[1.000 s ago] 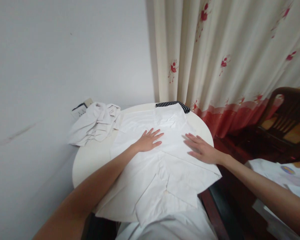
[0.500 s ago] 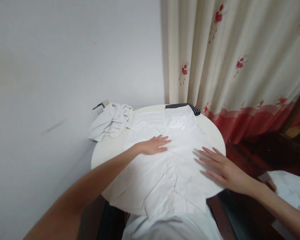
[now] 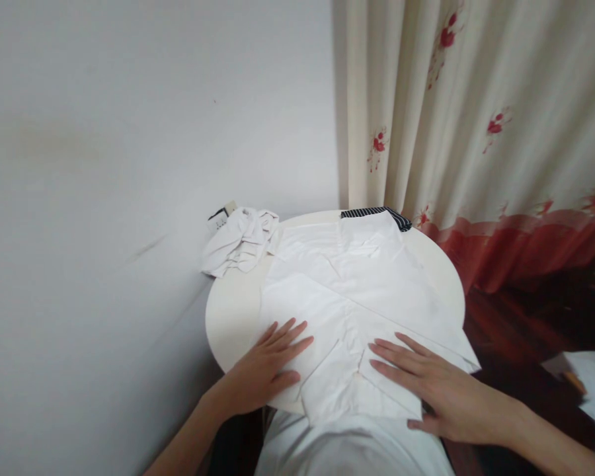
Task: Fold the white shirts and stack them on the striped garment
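From my end, the left hand [image 3: 260, 371] and right hand [image 3: 441, 391] are spread over the near end of the white cloth garment [image 3: 322, 291], its long axis running away from both.

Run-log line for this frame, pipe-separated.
left hand: spread over white garment | right hand: spread over same garment | round table: under garment | far side: crumpled white cloth, striped cloth

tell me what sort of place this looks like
Probably a room in a home, though only a corner shows. The floral curtain with its red lower band, the small rounded white table by a plain wall, and the white garment spread on it suggest that.
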Available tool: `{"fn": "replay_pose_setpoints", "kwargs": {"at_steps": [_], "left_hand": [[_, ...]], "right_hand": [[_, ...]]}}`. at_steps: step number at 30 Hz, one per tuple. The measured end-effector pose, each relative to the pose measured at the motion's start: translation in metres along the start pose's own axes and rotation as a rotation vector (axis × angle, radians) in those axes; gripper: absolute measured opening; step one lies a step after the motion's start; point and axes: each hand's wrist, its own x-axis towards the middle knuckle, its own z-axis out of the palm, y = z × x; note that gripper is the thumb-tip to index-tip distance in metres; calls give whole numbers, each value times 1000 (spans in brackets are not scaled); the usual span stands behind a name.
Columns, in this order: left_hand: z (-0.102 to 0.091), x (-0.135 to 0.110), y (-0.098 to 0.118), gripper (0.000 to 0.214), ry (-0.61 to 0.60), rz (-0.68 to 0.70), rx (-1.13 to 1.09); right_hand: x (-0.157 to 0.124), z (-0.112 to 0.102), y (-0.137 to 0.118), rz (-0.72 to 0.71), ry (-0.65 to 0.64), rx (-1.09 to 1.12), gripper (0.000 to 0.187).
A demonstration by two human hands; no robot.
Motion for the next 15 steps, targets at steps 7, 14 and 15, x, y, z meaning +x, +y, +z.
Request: {"fn": "replay_pose_setpoints", "kwargs": {"at_steps": [7,14,15], "left_hand": [[10,-25,36,88,39,88,-64],[24,-5,72,50,222,39,-148],[24,-2,73,41,252,3,-168]], "right_hand": [[-19,10,1,87,151,-33,68],[-8,15,-7,260,362,47,32],[-5,15,-9,308,402,58,30]]}}
